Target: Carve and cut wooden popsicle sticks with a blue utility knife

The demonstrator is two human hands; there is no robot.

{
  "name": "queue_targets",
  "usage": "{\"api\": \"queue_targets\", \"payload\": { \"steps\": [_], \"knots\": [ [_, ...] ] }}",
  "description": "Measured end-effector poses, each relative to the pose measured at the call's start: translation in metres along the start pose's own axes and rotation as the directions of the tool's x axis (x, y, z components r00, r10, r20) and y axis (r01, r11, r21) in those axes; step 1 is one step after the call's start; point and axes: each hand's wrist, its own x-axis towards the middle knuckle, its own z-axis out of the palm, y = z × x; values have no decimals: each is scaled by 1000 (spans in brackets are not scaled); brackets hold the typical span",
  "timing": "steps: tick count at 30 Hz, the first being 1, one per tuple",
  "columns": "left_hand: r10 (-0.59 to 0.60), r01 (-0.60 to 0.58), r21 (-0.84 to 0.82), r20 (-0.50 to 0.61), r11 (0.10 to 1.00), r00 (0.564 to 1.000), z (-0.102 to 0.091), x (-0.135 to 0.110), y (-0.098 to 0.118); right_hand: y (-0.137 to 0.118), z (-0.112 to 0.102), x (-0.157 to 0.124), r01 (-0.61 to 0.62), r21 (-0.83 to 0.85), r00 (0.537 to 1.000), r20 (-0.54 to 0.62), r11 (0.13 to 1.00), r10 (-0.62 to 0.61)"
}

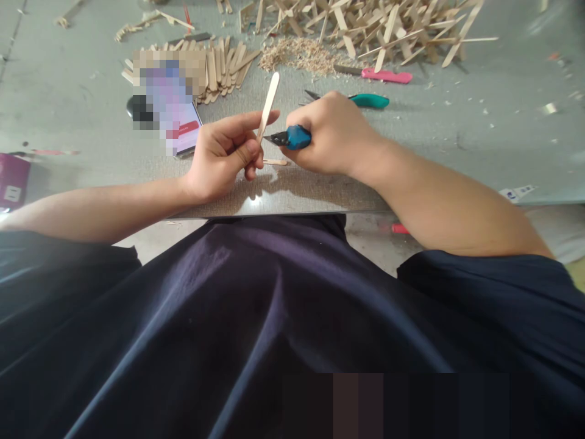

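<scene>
Between the thumb and fingers of my left hand point(228, 149) is a pale wooden popsicle stick point(269, 100), tilted with its rounded end up and away from me. My right hand point(331, 134) grips a utility knife point(297, 137) with a blue body. The knife's dark pointed tip is at the stick's lower part, close to my left fingertips; whether it touches the wood I cannot tell. Just under the hands another wooden stick point(276, 162) lies on the table. Behind my right hand rest green-handled pliers point(370, 100), partly hidden by it.
Wood shavings point(301, 55) and a pink-handled knife point(386, 75) lie beyond the hands. A tangle of joined sticks point(388, 27) fills the far right, a row of loose sticks point(223, 67) the far left. A phone point(187, 131) lies by my left wrist, a purple box point(13, 180) at the left edge.
</scene>
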Motion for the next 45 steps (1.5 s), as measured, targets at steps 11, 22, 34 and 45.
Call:
{"api": "queue_targets", "payload": {
  "steps": [11, 22, 34, 45],
  "knots": [
    [72, -67, -36, 166, 997, 984, -2, -4, -5, 3, 2, 0, 72, 80, 992, 99, 994, -80],
    [23, -25, 17, 138, 1000, 990, 5, -10, 0, 3, 14, 1, 49, 12, 996, 77, 999, -50],
    [-40, 36, 43, 100, 998, 994, 8, -9, 11, -3, 15, -2, 17, 54, 997, 76, 998, -21],
    [0, 10, -97, 106, 995, 994, 1, -6, 12, -2, -3, -1, 9, 61, 996, 83, 998, -14]
  ]
}}
